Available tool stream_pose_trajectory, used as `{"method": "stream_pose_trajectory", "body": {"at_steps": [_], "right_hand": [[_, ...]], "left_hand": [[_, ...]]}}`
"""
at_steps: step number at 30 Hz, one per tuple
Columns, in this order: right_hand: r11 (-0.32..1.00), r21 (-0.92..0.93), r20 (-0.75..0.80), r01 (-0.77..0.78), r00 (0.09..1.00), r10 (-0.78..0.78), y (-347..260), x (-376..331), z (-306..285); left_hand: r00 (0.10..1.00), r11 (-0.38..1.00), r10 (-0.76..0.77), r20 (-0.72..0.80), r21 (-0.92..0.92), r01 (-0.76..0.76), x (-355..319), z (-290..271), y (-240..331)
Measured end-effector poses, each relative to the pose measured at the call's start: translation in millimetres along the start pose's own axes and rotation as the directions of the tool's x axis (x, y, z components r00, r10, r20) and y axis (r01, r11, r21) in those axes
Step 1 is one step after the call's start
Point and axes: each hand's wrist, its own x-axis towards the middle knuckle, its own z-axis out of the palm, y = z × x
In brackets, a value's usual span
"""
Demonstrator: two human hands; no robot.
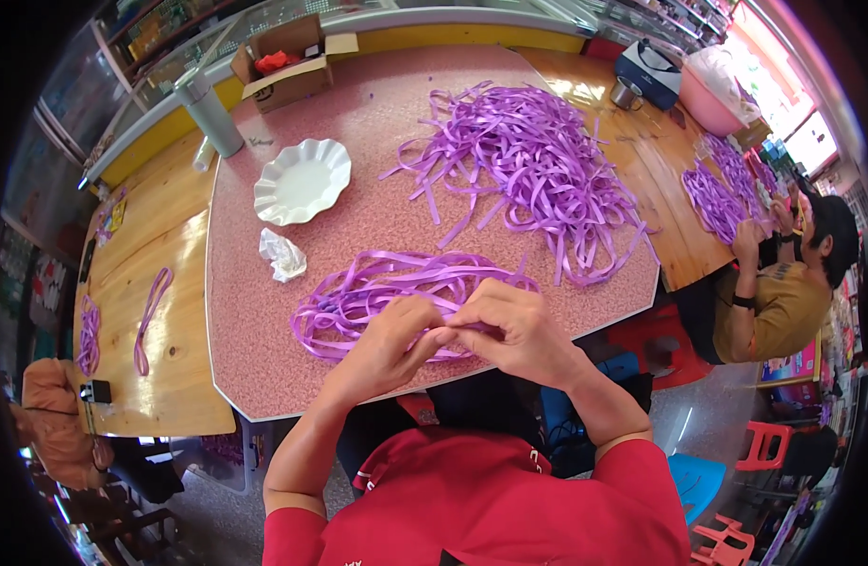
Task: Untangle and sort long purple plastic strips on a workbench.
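Over the near edge of the pink table, my left hand (389, 341) and my right hand (517, 325) meet with fingertips pinched together. A purple ribbon seems to run between them, though my fingers hide most of it. Just beyond and under my hands lies a loose bundle of looped purple ribbons (344, 292), stretched out sideways. A much larger tangled heap of purple ribbons (528, 156) covers the table's far right part, some ends trailing toward me.
On the pink table (396, 198) stand a white fluted bowl (302, 181), crumpled tissue (283, 255), a green-grey bottle (210, 118) and a cardboard box (288, 80). Wooden tables adjoin both sides; a purple loop (152, 321) lies on the left one. A person (778, 283) handles ribbons at right.
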Motion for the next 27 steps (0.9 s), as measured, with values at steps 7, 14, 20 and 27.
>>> {"method": "stream_pose_trajectory", "body": {"at_steps": [7, 14, 20, 27], "right_hand": [[0.991, 0.091, 0.073, 0.097, 0.992, -0.104, 0, -4, 4], [0.969, -0.013, 0.096, 0.245, 0.965, -0.242, 2, -3, 10], [0.971, -0.019, 0.045, 0.238, 0.970, -0.237, -1, -15, 20], [0.939, 0.296, -0.140, 0.176, 0.980, -0.139, -30, -4, 22]], "left_hand": [[0.967, 0.786, -0.170, 0.190, -0.566, 0.249, -22, -8, 0], [0.934, 0.728, -0.169, 0.315, -0.599, 0.334, -41, -10, -7], [0.933, 0.676, -0.054, 0.357, -0.674, 0.297, -47, -16, -25], [0.951, 0.754, 0.064, 0.302, -0.639, 0.153, 22, -4, 6]]}}
